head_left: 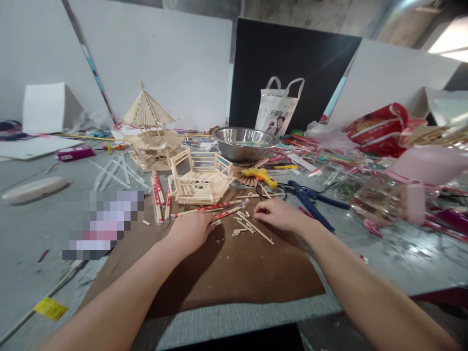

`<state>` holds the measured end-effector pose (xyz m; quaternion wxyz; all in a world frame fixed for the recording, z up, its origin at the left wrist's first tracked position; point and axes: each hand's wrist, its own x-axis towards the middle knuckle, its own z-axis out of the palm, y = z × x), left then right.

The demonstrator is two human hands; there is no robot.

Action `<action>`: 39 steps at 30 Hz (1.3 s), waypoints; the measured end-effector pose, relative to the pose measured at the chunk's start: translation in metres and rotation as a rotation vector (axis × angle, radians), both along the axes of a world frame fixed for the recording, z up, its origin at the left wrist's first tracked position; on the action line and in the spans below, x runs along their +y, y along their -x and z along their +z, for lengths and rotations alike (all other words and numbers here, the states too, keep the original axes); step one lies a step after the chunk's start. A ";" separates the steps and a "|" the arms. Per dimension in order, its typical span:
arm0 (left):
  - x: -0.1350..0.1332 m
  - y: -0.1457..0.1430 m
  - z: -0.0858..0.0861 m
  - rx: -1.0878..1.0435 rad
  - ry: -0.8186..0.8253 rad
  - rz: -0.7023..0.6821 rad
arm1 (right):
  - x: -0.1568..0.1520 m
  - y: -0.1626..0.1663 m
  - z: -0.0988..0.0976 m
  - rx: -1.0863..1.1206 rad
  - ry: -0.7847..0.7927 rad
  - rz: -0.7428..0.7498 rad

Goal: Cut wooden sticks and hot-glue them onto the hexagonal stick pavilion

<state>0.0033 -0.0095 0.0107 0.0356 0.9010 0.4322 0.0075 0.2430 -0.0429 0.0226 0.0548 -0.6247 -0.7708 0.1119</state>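
Note:
My left hand [192,228] rests on the brown mat [234,278] with its fingers curled, beside a wrapped pair of chopsticks [227,213] with red printing. Its fingertips are partly hidden, so what they grip cannot be made out. My right hand [276,214] is closed in a pinch just above the mat; anything in it is hidden. Between the hands lie several short cut stick pieces [241,231] and one longer stick [261,230]. Behind them stands an open, many-sided frame of sticks [201,178] with railings. More wrapped chopsticks [157,197] lie left of it.
A stick pavilion model [146,126] with a pointed roof stands behind the frame. Near a steel bowl [244,144] are a yellow-handled tool [261,176] and blue-handled tool [310,202]. A pink-lidded jug [387,195], a red bag [380,129] and scattered sticks crowd the right.

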 end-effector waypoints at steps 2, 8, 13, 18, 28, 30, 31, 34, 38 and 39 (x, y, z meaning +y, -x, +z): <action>0.000 0.000 0.000 0.014 -0.009 0.024 | 0.003 -0.007 -0.003 -0.042 -0.090 -0.118; 0.002 0.003 0.000 0.047 -0.015 0.111 | 0.006 -0.017 -0.013 -0.221 -0.125 -0.322; 0.006 0.004 0.001 -0.024 0.024 0.121 | 0.002 -0.010 -0.013 -0.176 -0.193 -0.314; 0.012 0.005 0.003 -0.282 0.026 0.124 | -0.001 -0.001 -0.012 -0.106 -0.226 -0.223; 0.015 0.011 0.013 -0.873 -0.050 0.220 | -0.006 0.015 -0.017 0.033 -0.292 -0.075; 0.017 0.013 0.013 -0.812 -0.054 0.230 | -0.007 0.019 -0.018 0.068 -0.285 0.035; 0.017 0.013 0.013 -0.758 -0.055 0.231 | -0.007 0.020 -0.018 0.081 -0.277 0.086; 0.017 0.012 0.013 -0.553 -0.063 0.200 | -0.009 0.024 -0.019 0.108 -0.254 0.199; 0.015 0.010 0.013 -0.325 -0.064 0.192 | -0.009 0.025 -0.018 0.104 -0.222 0.232; 0.015 0.011 0.012 -0.281 -0.056 0.197 | -0.009 0.025 -0.018 0.103 -0.220 0.228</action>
